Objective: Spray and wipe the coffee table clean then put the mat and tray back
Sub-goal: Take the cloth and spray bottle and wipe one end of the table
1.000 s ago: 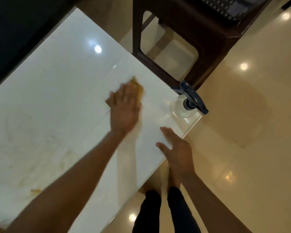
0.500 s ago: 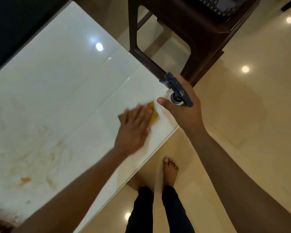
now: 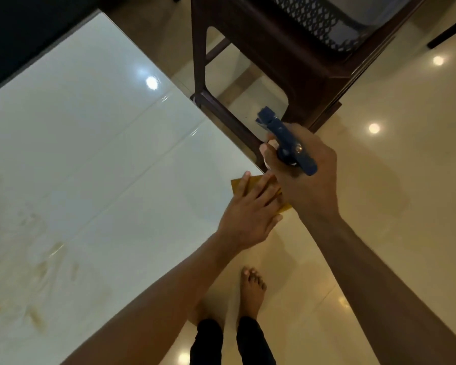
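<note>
Where brown smears (image 3: 37,317) linger, the glossy white table (image 3: 95,159) (tiled floor (image 3: 406,206) beyond).

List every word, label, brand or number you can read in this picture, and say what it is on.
None: no readable text shows.
Spray bottle, gripped by the right hand: blue trigger head bears no legible mark; the body is hidden.
Yellow cloth under the left hand: plain.
Coffee table: only stains and glare.
</note>
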